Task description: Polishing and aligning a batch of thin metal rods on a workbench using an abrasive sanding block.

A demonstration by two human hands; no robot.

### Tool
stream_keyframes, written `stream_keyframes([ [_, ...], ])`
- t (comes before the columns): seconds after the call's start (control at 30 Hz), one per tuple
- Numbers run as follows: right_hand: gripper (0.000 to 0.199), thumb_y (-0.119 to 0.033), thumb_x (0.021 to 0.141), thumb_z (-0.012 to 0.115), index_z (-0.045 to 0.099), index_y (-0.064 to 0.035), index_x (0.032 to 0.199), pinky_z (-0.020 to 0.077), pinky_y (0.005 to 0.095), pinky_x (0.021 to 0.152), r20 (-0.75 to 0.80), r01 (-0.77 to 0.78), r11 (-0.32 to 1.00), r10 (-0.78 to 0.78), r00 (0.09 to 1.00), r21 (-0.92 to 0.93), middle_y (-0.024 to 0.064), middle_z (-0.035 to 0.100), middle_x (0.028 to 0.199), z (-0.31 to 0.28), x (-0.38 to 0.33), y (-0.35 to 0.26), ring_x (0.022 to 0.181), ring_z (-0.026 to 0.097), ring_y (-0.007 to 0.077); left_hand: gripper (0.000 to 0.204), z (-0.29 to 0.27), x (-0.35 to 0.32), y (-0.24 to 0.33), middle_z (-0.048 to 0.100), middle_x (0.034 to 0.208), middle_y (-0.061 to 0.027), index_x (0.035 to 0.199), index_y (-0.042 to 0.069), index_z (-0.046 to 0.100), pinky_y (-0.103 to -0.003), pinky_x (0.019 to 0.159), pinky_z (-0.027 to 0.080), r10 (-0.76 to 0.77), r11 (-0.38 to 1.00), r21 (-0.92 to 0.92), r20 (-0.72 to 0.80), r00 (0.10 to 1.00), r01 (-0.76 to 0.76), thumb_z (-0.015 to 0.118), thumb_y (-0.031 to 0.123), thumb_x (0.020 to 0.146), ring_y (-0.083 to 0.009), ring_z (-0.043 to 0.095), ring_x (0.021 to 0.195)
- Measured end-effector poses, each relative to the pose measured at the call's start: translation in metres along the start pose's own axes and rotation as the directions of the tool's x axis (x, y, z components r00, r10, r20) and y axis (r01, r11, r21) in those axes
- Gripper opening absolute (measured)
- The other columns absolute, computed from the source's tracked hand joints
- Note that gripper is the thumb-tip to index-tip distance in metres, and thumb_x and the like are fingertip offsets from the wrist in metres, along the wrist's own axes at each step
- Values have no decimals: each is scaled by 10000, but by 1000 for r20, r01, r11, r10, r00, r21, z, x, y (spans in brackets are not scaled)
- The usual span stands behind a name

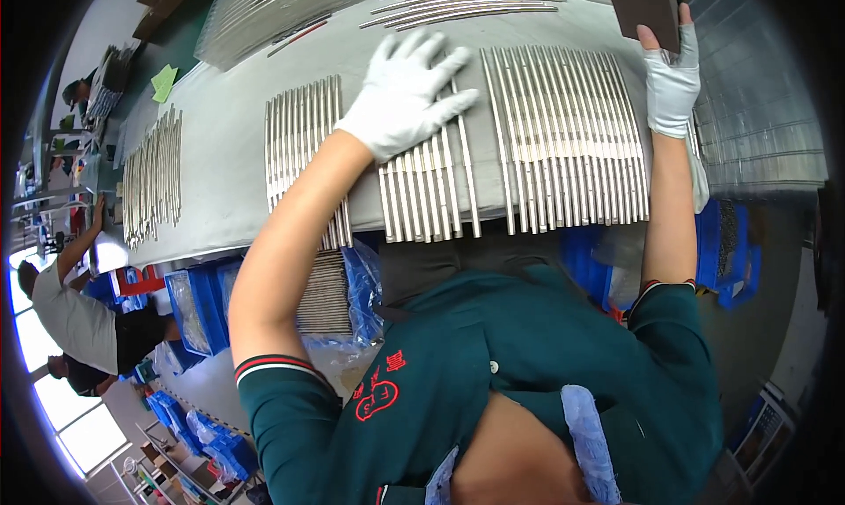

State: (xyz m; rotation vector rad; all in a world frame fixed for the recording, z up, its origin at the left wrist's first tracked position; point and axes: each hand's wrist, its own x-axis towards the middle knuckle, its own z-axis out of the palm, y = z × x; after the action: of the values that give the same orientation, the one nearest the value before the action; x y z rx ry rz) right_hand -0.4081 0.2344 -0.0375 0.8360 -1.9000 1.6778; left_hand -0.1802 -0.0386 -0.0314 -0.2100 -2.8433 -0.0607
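Note:
White-gloved, my left hand (402,93) lies palm down with fingers spread over the middle group of slim metal rods (424,197), covering their upper part. My right hand (673,87), in a white glove that leaves fingertips bare, grips a flat dark brown board (645,5) by its lower end at the far right of the table. Part of that board runs out of the picture. Between my hands lies a wide row of metal rods (572,144), side by side. Another row of rods (299,122) sits left of my left hand, partly behind my forearm.
Clear plastic trays (264,17) and loose rods (466,2) lie along the table's far side. More rods (151,179) are at the left end, near green paper notes (164,83). Blue bins (195,307) stand below the table. A person (84,316) is at the left.

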Motion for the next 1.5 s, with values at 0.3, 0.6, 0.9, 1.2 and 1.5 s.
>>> stream_keyframes([
  [0.3, 687, -115, 849, 771, 435, -72, 1448, 491, 295, 1006, -43, 94, 995, -96, 994, -39, 138, 546, 1378, 1, -4, -7, 1193, 579, 183, 577, 11, 49, 52, 484, 1411, -223, 1418, 98, 479, -561, 1148, 231, 165, 985, -37, -82, 983, -168, 412, 483, 994, -393, 387, 1372],
  [0.6, 704, -108, 848, 772, 419, -58, 1456, 483, 295, 1012, -62, 39, 999, -40, 997, -7, 135, 536, 1382, 1, -4, -12, 1197, 570, 181, 627, 35, 89, 86, 450, 1432, -242, 1424, 123, 472, -603, 1124, 242, 191, 967, -155, -83, 978, -202, 360, 561, 989, -406, 370, 1371],
  [0.9, 684, -105, 861, 761, 426, -58, 1455, 453, 278, 1030, -47, -44, 995, 48, 998, 84, 121, 558, 1351, -4, -4, -17, 1180, 573, 171, 629, 4, 29, 37, 397, 1479, -247, 1448, 128, 451, -580, 1152, 210, 154, 986, -78, 115, 981, -146, 339, 553, 998, -410, 311, 1413],
  [1.2, 694, -135, 854, 773, 428, -51, 1450, 464, 280, 1024, -23, -1, 1000, 1, 1000, 23, 129, 555, 1355, 1, -7, -15, 1188, 572, 177, 654, 18, 53, 61, 404, 1474, -248, 1448, 108, 443, -587, 1150, 203, 169, 980, -111, 46, 985, -163, 350, 566, 989, -404, 312, 1413],
  [1.5, 698, -106, 860, 761, 406, -29, 1456, 458, 287, 1032, -55, -12, 997, 16, 998, 76, 129, 540, 1367, 3, -5, -16, 1208, 557, 183, 636, 33, 79, 83, 426, 1451, -252, 1429, 114, 461, -601, 1134, 221, 181, 966, -179, -49, 982, -187, 381, 559, 983, -404, 339, 1394],
])
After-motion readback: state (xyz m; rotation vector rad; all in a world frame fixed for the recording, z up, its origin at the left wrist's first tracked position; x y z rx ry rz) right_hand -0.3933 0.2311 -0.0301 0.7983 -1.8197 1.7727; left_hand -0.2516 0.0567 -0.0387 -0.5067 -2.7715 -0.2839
